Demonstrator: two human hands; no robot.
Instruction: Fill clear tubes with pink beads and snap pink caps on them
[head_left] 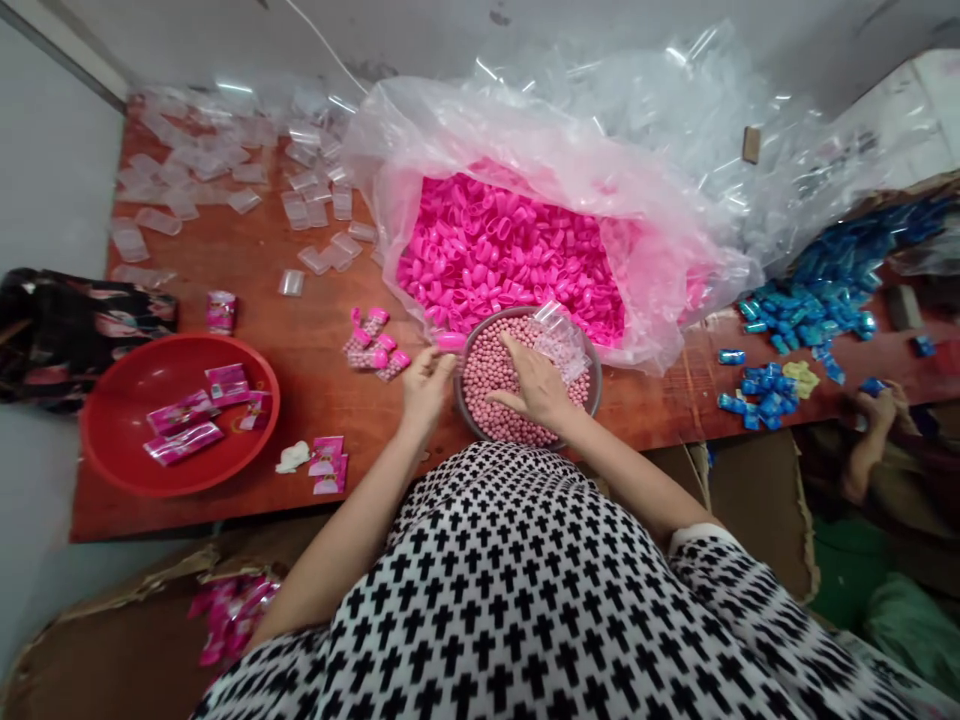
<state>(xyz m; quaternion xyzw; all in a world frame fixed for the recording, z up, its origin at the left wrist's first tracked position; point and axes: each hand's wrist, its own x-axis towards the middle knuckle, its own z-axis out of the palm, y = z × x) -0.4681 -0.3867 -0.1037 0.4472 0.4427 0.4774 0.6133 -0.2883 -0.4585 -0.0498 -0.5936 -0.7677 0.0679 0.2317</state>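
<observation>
My left hand (426, 385) is closed at the left rim of a grey bowl, with a pink plastic cap (450, 342) at its fingertips. Small round pink beads (487, 375) fill the bowl (598, 385). Over these beads my right hand (536, 380) rests with thumb and fingers spread, holding nothing that I can see. See-through plastic containers (562, 340) lie on the beads just beyond it. Left of my left hand is a small group of bead-filled containers with pink caps (375, 345).
A large plastic bag (405, 120) of pink caps (510, 250) lies behind the bowl. See-through containers (296, 210) are scattered at back left. A red basin (274, 400) holds pink packets (184, 440). At right, another person's hands (885, 405) are near blue wrapped pieces (769, 395).
</observation>
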